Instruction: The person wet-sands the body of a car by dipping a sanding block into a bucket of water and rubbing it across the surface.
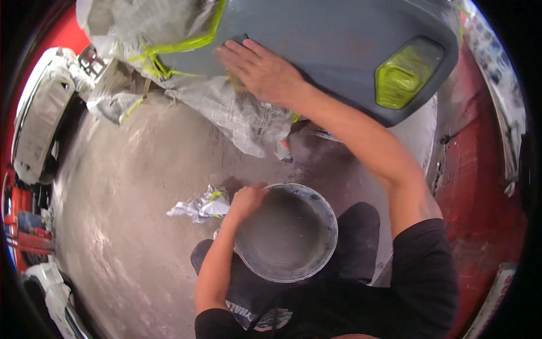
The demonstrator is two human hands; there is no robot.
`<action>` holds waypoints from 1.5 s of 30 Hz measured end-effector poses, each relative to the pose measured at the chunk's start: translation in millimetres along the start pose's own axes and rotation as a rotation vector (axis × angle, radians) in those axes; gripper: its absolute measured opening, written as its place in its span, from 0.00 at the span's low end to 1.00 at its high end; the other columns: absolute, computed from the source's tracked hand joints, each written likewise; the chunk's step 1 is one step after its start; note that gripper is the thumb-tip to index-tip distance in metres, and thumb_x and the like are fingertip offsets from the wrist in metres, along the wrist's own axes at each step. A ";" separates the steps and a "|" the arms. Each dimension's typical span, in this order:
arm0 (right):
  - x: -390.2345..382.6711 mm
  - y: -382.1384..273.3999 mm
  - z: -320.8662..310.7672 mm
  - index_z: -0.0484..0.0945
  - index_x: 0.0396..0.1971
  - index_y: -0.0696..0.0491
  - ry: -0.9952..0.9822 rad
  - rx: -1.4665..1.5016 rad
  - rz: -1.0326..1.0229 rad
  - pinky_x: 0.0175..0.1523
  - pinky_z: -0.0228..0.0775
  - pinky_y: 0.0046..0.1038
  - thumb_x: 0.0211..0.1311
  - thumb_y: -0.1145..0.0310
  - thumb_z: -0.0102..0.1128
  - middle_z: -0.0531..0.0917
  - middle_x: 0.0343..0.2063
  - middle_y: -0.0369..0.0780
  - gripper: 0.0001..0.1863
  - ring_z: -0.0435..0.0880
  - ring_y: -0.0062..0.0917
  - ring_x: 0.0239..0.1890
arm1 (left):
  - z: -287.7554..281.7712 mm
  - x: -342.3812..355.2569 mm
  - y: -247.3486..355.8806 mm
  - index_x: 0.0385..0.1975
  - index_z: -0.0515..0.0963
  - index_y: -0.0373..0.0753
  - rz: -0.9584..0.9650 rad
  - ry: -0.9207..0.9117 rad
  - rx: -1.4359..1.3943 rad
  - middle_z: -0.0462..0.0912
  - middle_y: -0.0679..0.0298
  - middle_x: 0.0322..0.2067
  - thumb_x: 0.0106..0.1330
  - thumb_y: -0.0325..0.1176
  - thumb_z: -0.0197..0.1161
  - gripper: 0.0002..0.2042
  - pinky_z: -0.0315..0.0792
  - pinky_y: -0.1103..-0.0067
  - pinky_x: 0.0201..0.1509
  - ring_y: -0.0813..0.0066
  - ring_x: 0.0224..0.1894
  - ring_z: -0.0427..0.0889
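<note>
On smooth grey panel [327, 48], right hand [262, 73] flat; left hand [247, 202], grip around circular bucket rim [333, 227].

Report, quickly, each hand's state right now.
Left hand: at the rim of the bucket; whether it grips cannot be told.
Right hand: open, laid flat on the grey car body panel; anything beneath unclear.

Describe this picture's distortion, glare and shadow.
Head view: black corners frame the fisheye image, and the outermost edges curve; head view: pale glare streaks the floor at left; head view: the floor looks darker near the grey panel.
</note>
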State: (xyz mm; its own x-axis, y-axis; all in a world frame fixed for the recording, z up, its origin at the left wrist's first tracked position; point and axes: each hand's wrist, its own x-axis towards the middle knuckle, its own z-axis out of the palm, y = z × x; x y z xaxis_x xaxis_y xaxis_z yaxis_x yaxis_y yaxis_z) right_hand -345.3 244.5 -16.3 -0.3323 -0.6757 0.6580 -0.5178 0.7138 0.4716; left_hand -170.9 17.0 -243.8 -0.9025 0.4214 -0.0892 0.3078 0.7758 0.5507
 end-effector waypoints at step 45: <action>-75.9 54.1 -49.8 0.71 0.68 0.61 0.334 -0.154 0.553 0.78 0.54 0.51 0.63 0.61 0.63 0.67 0.73 0.55 0.35 0.63 0.50 0.76 | 5.3 -3.0 -19.1 0.53 0.82 0.39 0.104 0.005 0.039 0.85 0.40 0.39 0.79 0.43 0.54 0.16 0.76 0.50 0.48 0.34 0.45 0.83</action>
State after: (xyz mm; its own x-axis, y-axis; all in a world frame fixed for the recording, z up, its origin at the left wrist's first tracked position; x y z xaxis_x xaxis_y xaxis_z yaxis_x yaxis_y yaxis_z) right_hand -308.8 343.6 -11.5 -0.2415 -0.1267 0.9621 -0.2139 0.9740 0.0746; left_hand -172.4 3.4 -258.4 -0.8667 0.4979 -0.0293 0.4108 0.7458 0.5244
